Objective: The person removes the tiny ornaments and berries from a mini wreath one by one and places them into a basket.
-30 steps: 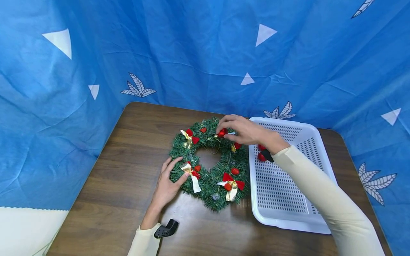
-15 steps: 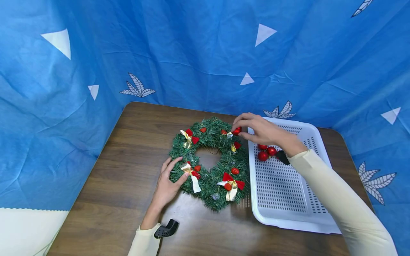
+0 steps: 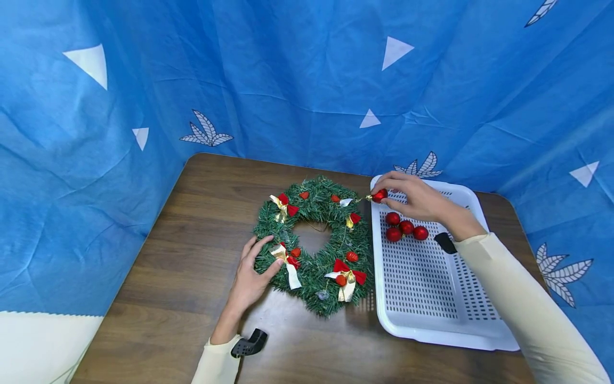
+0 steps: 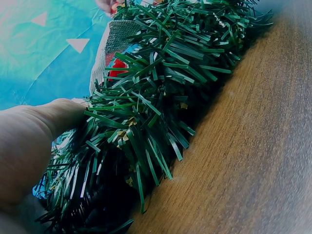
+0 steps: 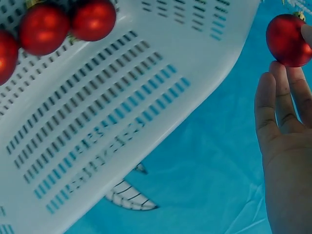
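My right hand (image 3: 419, 200) pinches a shiny red Christmas bauble (image 3: 380, 196) over the basket's far left corner. Its gold cap faces the wreath, and a thin gold cord runs from it toward a small white ribbon (image 3: 346, 202). In the right wrist view, thumb and fingertips meet the bauble (image 5: 287, 41). A green tinsel wreath (image 3: 314, 272) with red and gold bows lies on the table. My left hand (image 3: 251, 280) rests on its left side, fingers spread, thumb by a white-and-gold bow (image 3: 287, 261). The left wrist view shows the thumb against the tinsel (image 4: 146, 107).
To the right of the wreath stands a white perforated plastic basket (image 3: 379, 288). Several loose red baubles (image 3: 406, 228) lie inside it near its left wall. A blue patterned cloth (image 3: 297, 80) hangs behind the brown wooden table (image 3: 192, 266).
My right hand has moved right, drawing the bauble off the wreath's upper right to over the basket, with its cord trailing. More loose baubles show in the basket. The left hand has stayed put.
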Available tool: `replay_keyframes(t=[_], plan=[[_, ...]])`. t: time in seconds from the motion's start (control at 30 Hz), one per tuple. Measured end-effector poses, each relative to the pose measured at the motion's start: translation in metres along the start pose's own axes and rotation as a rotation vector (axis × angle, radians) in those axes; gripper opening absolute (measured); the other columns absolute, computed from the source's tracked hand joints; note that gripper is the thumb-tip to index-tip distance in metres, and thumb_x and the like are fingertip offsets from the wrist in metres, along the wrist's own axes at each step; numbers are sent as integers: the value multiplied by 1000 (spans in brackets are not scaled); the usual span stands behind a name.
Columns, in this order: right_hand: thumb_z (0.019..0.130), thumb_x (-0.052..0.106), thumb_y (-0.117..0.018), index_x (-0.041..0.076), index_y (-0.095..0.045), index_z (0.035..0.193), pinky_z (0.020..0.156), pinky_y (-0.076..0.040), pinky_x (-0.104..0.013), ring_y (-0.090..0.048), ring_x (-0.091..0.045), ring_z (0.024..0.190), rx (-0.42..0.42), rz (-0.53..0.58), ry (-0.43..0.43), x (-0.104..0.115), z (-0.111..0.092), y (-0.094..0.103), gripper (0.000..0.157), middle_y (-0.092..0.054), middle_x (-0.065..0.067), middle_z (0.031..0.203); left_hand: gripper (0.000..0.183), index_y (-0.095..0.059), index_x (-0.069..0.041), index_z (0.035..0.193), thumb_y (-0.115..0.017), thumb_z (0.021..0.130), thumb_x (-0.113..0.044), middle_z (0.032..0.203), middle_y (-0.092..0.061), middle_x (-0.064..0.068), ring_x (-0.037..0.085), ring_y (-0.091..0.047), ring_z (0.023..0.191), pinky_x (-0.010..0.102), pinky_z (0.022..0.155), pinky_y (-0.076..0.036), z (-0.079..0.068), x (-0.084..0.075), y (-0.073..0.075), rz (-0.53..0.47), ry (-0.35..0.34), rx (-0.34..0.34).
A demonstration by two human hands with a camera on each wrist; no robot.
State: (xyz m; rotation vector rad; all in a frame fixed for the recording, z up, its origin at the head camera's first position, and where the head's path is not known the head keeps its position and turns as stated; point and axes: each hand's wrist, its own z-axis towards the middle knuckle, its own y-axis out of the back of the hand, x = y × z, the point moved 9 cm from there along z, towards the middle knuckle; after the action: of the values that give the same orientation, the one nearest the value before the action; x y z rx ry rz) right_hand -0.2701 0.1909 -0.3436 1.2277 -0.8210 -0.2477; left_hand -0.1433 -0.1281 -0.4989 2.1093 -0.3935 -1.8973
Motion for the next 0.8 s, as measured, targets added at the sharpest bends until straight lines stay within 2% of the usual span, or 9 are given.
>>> replay_keyframes(t=[0.17,0.4,0.6,0.8], plan=[[91,5,-70,12,-69,117,98,-49,-55,-58,-29,116,1,1,-86,-14,-18,1,27,-64,-8,122,60,-52,-29,144,-76,90,-33,164,-20,17,47,-24,148,75,110,-23,0,0,0,0,0,0],[87,5,-75,12,-69,117,93,-52,-56,-60,-30,111,40,-44,-147,-31,-51,-10,31,-66,-9,119,59,-52,-29,144,-76,90,-34,164,-20,17,47,-24,148,75,110,-23,-1,-1,0,-4,0,4],[85,5,-77,13,-71,115,94,-52,-57,-61,-31,112,54,-30,-257,-45,-74,-19,32,-66,-10,120,59,-52,-29,144,-75,90,-35,164,-19,16,47,-23,148,75,110,-22,-1,0,1,-9,1,5],[83,2,-78,13,-71,113,92,-54,-56,-62,-29,108,64,-34,-265,-48,-88,-24,32,-67,-8,116,60,-52,-30,144,-75,90,-37,165,-18,16,47,-23,148,76,110,-22,-1,1,0,-4,5,9]])
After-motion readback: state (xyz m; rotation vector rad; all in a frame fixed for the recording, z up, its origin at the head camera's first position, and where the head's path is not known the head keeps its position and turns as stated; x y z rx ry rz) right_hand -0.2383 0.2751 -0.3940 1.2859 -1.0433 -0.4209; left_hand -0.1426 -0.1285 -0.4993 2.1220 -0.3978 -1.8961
